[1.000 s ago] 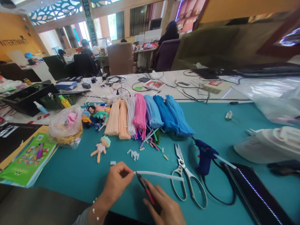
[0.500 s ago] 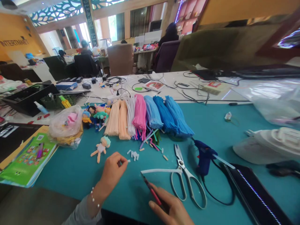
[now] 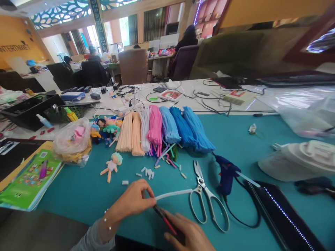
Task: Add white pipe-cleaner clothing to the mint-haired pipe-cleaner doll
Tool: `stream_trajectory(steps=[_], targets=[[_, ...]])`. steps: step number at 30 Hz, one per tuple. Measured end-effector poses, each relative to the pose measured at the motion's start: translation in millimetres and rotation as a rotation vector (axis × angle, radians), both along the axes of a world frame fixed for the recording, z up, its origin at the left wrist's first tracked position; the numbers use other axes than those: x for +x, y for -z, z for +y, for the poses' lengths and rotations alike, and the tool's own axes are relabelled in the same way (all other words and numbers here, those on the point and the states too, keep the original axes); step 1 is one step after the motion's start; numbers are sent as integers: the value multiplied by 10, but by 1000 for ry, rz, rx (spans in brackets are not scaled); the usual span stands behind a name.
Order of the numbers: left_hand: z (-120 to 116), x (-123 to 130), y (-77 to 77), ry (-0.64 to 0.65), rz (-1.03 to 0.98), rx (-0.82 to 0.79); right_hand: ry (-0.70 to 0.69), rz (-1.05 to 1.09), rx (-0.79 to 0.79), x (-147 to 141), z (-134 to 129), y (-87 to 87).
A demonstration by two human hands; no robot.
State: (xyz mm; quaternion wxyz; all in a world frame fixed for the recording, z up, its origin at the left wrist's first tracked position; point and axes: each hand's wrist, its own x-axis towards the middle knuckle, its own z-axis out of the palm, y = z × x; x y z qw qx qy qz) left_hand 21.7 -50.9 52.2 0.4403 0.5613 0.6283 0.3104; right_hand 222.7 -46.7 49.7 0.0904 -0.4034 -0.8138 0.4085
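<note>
My left hand (image 3: pixel 136 198) pinches the near end of a white strip (image 3: pixel 174 193), whose far end lies by the handles of large scissors (image 3: pixel 201 184). In my right hand (image 3: pixel 188 230) is a red and black tool (image 3: pixel 169 223), its dark tip right under my left fingertips. Short white pieces (image 3: pixel 149 173) lie beyond my left hand, and one separate piece (image 3: pixel 125 182) sits to their left. A small doll (image 3: pixel 112 167) with mint hair lies further left on the teal mat (image 3: pixel 240 139).
Bundles of peach, white, pink and blue stems (image 3: pixel 154 125) lie across the mat's back. A blue glue gun (image 3: pixel 225 174) and black tray (image 3: pixel 282 216) are at right. Bagged items (image 3: pixel 72 139) and green booklets (image 3: pixel 28 177) are at left. People sit in the background.
My left hand has moved right and nearer, from beside the white pieces onto the strip's end. More white pieces lie loose on the mat. The tool's tip has shifted slightly left.
</note>
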Motion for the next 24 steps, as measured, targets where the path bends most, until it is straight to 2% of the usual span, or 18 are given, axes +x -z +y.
stream_trajectory(steps=[4,7,11,16,24], targets=[[-12,5,77,-3,-45,-27,-28,-19,38,-13,-17,29],[14,-28,143,-80,-121,-43,-16,-8,54,18,-22,70],[34,-93,143,-164,-317,-165,-7,75,-56,63,16,60],[-1,-141,94,-119,-456,-289,-27,153,-167,45,80,-7],[-13,-157,38,-52,-387,-336,-29,173,-164,10,76,-70]])
